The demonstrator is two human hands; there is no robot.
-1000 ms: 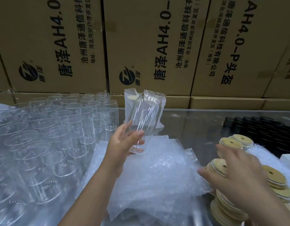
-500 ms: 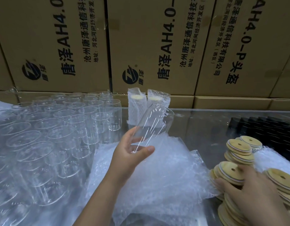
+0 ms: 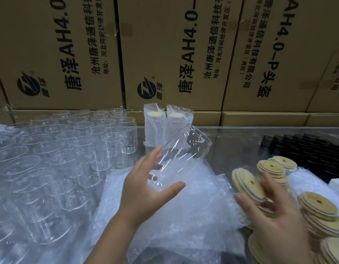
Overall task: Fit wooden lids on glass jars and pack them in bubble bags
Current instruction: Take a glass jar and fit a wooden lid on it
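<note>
My left hand [image 3: 145,189] holds a clear glass jar [image 3: 182,151] by its base, with the open mouth tilted up and to the right above the pile of bubble bags [image 3: 174,216]. My right hand [image 3: 275,212] pinches a round wooden lid [image 3: 248,182] with a centre hole, lifted off the lid stacks [image 3: 321,214] at the right. The lid is blurred. It lies to the right of the jar and apart from it.
Several empty glass jars [image 3: 60,149] stand in rows at the left. Two packed jars in bubble bags [image 3: 167,126] stand upright at the back. Black lids [image 3: 302,147] lie at the far right. Cardboard boxes [image 3: 174,54] form a wall behind the glass table [image 3: 231,141].
My right hand has lifted one wooden lid off the stacks and moved it left toward the jar. The left hand has tilted the jar's mouth further to the right.
</note>
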